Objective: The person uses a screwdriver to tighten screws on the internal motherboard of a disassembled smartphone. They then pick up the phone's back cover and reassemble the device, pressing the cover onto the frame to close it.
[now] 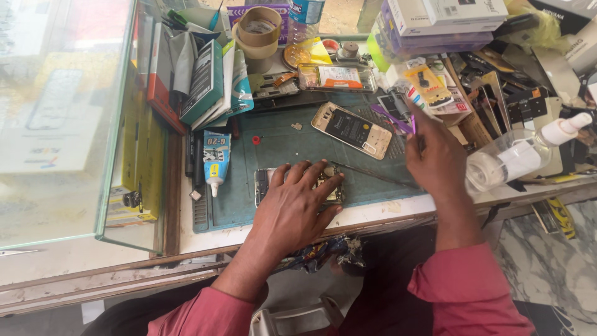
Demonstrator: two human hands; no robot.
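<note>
Gold phone back (352,129) lying face-up on the green mat (280,140). Blue glue tube (215,160) at the mat's left edge. Tape rolls (259,32) stacked up top. Clear spray bottle (521,154) tipped over, far right. White boxes (448,14) piled behind.

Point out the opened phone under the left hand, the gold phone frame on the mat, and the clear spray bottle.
opened phone (263,185), head view, its bare left end beside the fingers.
gold phone frame (352,129), head view, the dark middle panel.
clear spray bottle (519,158), head view, the transparent body.
</note>
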